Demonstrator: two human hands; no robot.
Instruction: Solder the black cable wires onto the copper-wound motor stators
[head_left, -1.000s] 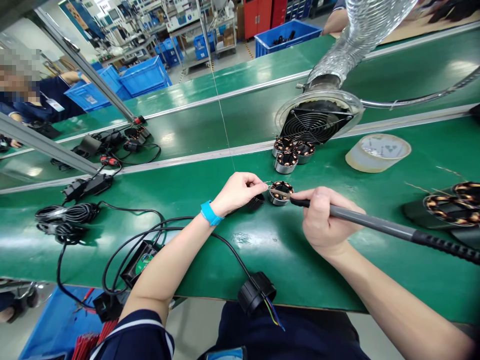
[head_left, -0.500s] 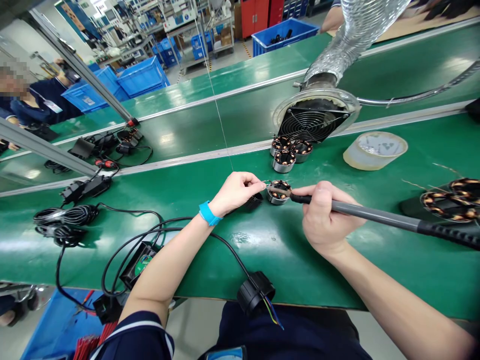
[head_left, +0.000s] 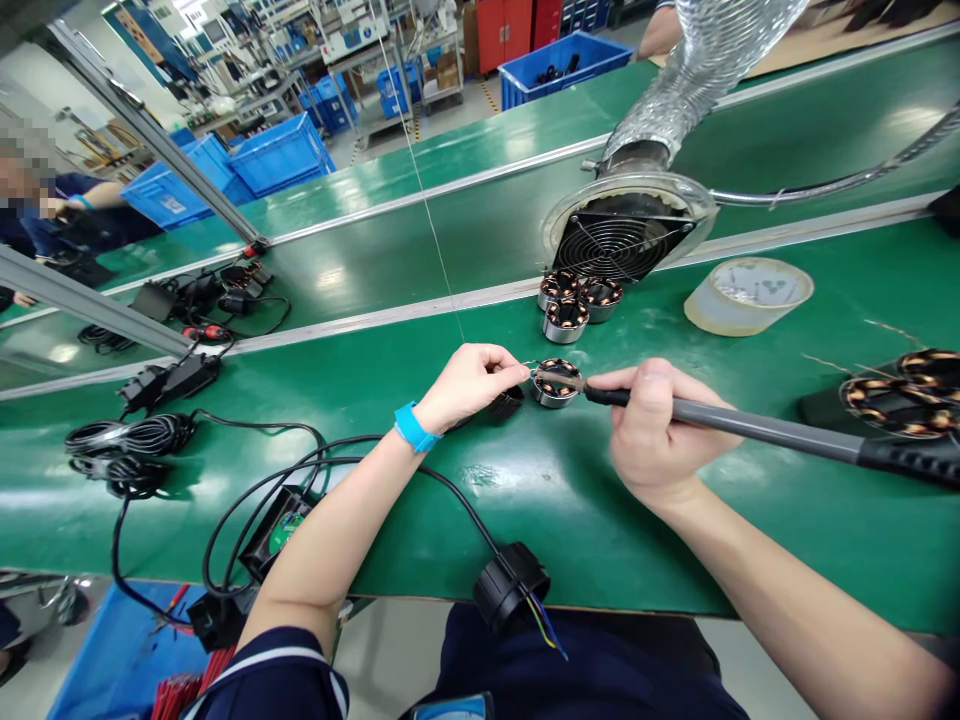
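My right hand is closed around a grey and black soldering iron. Its tip lies over a motor stator, a short metal ring with copper windings, standing on the green bench. At the stator's left edge, my left hand pinches thin solder wire, its fingertips close to the iron's tip. A fine strand hangs from above and runs down behind this hand. Partly hidden beside the left fingers is a black part on the bench.
Several more stators stand before a round fume extractor with a foil duct. A translucent tub is to the right, near wound stators. Black cables and a black cap with coloured wires lie left and in front.
My right hand and the soldering iron have shifted slightly to the right, the tip still over the stator. My left hand stays nearly in place. The view has shifted slightly.
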